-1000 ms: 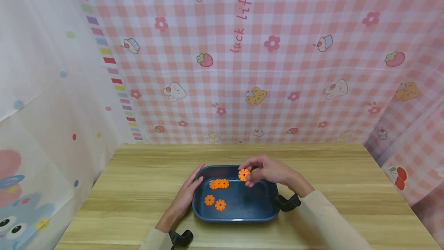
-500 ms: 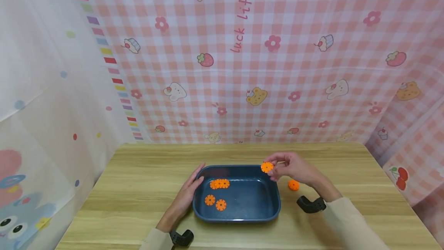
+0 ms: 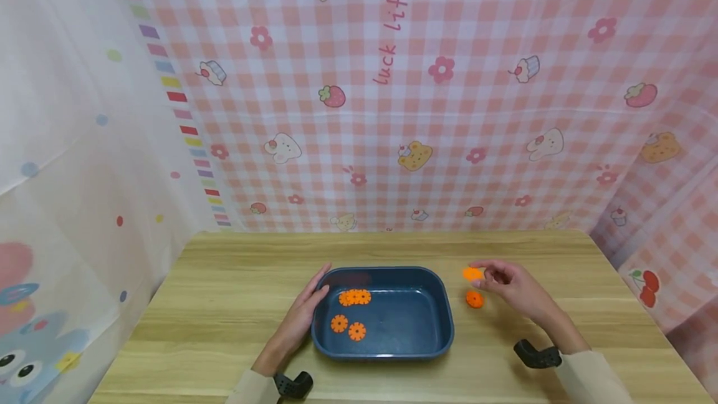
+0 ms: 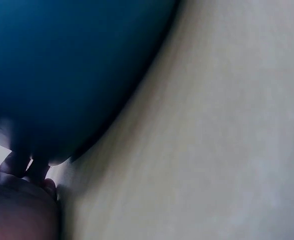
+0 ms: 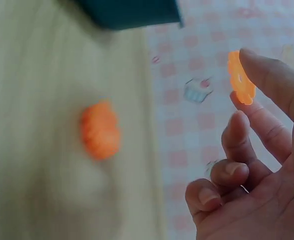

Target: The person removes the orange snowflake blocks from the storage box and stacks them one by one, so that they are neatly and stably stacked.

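In the head view, a dark blue rectangular tray (image 3: 387, 356) stands on the table. My left hand (image 3: 299, 317) rests along its left side with fingers straight against the outer wall and the thumb at the rim. Several orange notched discs lie inside, two of them apart (image 3: 339, 323) and others overlapping in a row (image 3: 354, 297). To the right of the tray, my right hand (image 3: 513, 288) pinches another orange notched disc (image 5: 241, 77) between thumb and index finger. Just below that disc in the head view, a thick orange stack of discs (image 3: 474, 299) sits on the table.
The wooden table (image 3: 213, 304) reaches back to a pink checked cloth (image 3: 381, 192) hanging behind it. A pale cloth (image 3: 84, 142) hangs at the left. Both wrists carry black camera mounts, one at the right wrist (image 3: 536, 355).
My right hand has carried the pinched disc from over the tray rightward, past the rim, to above the orange stack on the table. My left hand and the tray have stayed put.
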### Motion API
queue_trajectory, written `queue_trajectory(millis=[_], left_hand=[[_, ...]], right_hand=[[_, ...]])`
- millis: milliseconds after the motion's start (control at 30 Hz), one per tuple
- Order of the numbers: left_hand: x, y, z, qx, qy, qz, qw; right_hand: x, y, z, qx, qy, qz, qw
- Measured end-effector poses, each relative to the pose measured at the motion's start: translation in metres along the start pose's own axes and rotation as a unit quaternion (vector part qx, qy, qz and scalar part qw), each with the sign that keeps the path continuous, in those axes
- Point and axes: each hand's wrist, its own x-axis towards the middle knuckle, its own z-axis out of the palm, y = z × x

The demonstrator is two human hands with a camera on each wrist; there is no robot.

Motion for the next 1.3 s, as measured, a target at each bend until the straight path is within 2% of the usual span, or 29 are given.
queue_trajectory(millis=[233,400,533,900,1300], left_hand=[[0.000,0.000,0.001,0.002,-0.004,0.003,1.0000],[0.000,-0.001,0.001,0.002,-0.003,0.004,1.0000],[0.000,-0.001,0.001,0.000,-0.003,0.002,1.0000],[0.001,0.000,0.001,0.000,-0.002,0.002,1.0000],[0.001,-0.001,-0.001,0.001,-0.004,0.004,1.0000]], right_hand=[[-0.010,0.029,0.004,0.006,0.017,0.033,0.999],[-0.014,0.039,0.009,0.006,0.026,0.048,0.998],[-0.015,0.045,0.012,0.000,0.033,0.045,0.998],[-0.016,0.048,0.019,-0.018,0.032,0.038,0.999],[-0.013,0.045,0.023,-0.081,0.043,0.022,0.996]])
